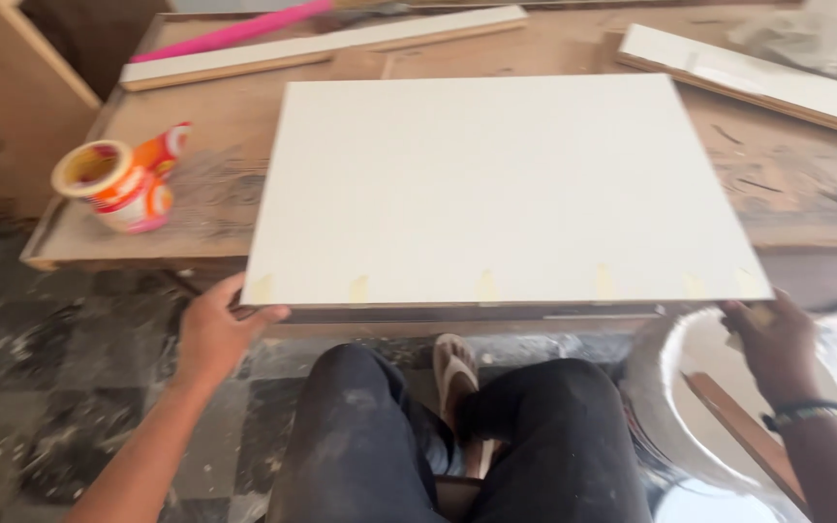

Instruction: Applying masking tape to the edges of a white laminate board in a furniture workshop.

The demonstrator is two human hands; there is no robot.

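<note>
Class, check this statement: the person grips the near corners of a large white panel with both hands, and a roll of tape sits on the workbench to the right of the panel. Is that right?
Not quite. The head view shows the roll of tape on the workbench to the left of the white panel, not the right. The rest holds: the left hand and right hand each have a grip on a near corner.

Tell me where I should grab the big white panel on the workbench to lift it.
Grip the white panel by its two near corners, from your side, where the left hand and right hand are. That edge overhangs the workbench, so fingers can hook underneath.
</note>
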